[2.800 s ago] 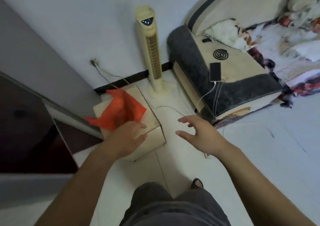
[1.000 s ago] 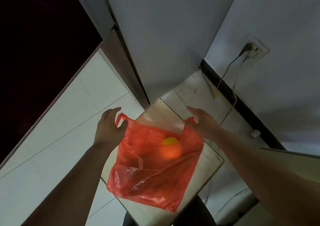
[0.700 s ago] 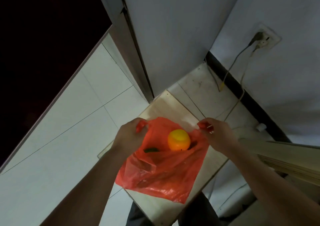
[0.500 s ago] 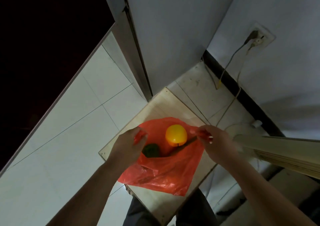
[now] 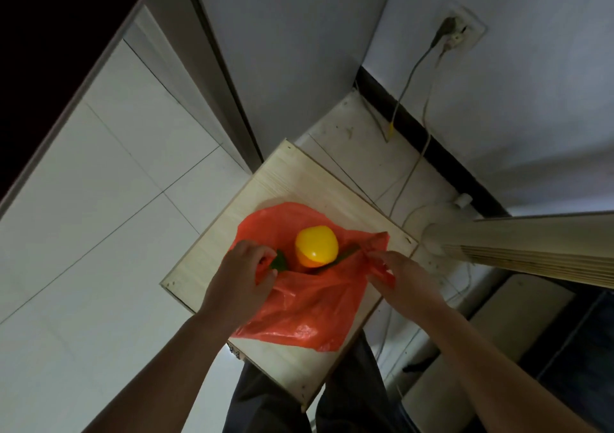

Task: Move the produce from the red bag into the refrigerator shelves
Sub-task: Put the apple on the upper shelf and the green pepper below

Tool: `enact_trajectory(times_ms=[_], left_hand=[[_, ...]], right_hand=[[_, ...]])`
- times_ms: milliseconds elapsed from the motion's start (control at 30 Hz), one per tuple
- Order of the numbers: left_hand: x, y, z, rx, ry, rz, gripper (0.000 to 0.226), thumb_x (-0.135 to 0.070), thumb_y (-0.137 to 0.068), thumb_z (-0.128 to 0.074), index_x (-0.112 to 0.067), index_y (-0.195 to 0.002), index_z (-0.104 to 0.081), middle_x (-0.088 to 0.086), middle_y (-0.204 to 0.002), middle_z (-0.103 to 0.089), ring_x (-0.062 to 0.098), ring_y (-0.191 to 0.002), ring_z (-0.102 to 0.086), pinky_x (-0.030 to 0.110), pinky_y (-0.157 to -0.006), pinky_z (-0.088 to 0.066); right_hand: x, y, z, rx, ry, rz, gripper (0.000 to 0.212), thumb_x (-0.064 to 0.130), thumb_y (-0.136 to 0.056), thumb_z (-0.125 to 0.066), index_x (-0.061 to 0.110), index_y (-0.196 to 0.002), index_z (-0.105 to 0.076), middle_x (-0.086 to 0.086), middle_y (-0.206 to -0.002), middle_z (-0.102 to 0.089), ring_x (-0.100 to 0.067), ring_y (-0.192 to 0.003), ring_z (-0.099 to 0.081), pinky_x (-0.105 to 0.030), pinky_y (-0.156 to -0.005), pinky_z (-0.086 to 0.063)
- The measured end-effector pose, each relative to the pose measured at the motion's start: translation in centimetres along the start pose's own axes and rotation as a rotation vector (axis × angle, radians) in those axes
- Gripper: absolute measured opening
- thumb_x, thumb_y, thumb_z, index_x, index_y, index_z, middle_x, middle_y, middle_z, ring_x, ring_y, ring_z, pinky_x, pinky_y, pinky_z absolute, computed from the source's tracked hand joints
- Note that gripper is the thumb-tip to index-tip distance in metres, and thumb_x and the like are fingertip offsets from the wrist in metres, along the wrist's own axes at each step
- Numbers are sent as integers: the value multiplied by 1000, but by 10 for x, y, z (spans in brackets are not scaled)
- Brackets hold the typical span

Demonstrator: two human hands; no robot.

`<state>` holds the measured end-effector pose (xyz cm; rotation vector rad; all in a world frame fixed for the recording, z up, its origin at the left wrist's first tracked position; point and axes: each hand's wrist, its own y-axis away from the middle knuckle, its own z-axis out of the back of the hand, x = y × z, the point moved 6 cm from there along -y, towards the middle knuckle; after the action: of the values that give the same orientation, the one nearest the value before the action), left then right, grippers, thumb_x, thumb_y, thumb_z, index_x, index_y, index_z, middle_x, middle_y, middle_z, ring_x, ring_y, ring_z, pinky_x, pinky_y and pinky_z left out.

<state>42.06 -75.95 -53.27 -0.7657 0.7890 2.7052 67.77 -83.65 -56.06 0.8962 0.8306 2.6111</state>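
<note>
A red plastic bag (image 5: 309, 309) lies open on a pale wooden box (image 5: 292, 180). Inside its mouth sits a round yellow fruit (image 5: 316, 245), with a green vegetable (image 5: 279, 262) to its left and a thin green stem (image 5: 345, 253) to its right. My left hand (image 5: 241, 274) grips the bag's left rim, partly covering the green vegetable. My right hand (image 5: 400, 278) pinches the bag's right handle and holds the mouth apart. The refrigerator (image 5: 232, 76) stands closed behind the box; its shelves are hidden.
A cream tower fan (image 5: 531, 243) stands at the right, close to the box. Cables (image 5: 415, 153) run from a wall socket (image 5: 455, 35) down over the tiled floor (image 5: 99, 200). A dark surface (image 5: 50, 33) fills the upper left.
Both hands went from reaching at the crumpled bag to gripping its handles. They have pulled the mouth wider, exposing the yellow fruit and the green vegetable. The view turned towards the refrigerator.
</note>
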Motion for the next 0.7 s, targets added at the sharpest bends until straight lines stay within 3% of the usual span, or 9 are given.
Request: enact_trajectory(times_ms=[133,233,367,500,600,700], left_hand=[[3,-4,-1,-9,-14,14,43,-28,-82,-65,-28,-123,-54,-4,-127,-46,17,-115,-45,28,-89,-39],[3,-7,-4,26,-31,37,54,-29,-81,-66,-28,-131,-48,1,-140,-41,23,-127,-40,36,-101,-38],[8,-7,-10,102,-77,92,64,-33,-83,-64,-29,-140,-36,3,-149,-31,23,-137,-28,36,-109,-28],[21,-1,-13,131,-71,128,66,-32,-82,-64,-27,-141,-35,3,-148,-32,23,-134,-32,35,-108,-30],[29,5,-14,121,-37,143,64,-31,-81,-65,-26,-139,-38,2,-143,-39,23,-130,-37,37,-106,-36],[31,8,-12,107,-19,140,61,-31,-81,-65,-26,-137,-40,1,-142,-41,22,-128,-39,36,-104,-38]], right_hand=[[24,-8,23,-185,-10,136,33,33,-89,-59,24,-121,-56,4,-110,-61,-9,-97,-55,-17,-77,-36],[48,-26,33,-248,8,181,37,35,-87,-60,17,-119,-58,-2,-114,-59,-18,-102,-54,-22,-80,-37],[78,-53,13,-99,64,232,53,40,-85,-62,24,-134,-46,-1,-136,-47,-20,-123,-43,-28,-93,-37],[89,-62,-23,79,190,260,68,42,-82,-63,27,-141,-33,-2,-149,-31,-24,-136,-28,-41,-106,-36],[81,-59,-28,58,207,214,71,34,-82,-66,28,-143,-30,-1,-153,-23,-24,-139,-20,-40,-106,-34],[81,-53,-17,-43,158,253,68,28,-80,-68,27,-140,-35,0,-149,-27,-23,-135,-26,-35,-101,-37]])
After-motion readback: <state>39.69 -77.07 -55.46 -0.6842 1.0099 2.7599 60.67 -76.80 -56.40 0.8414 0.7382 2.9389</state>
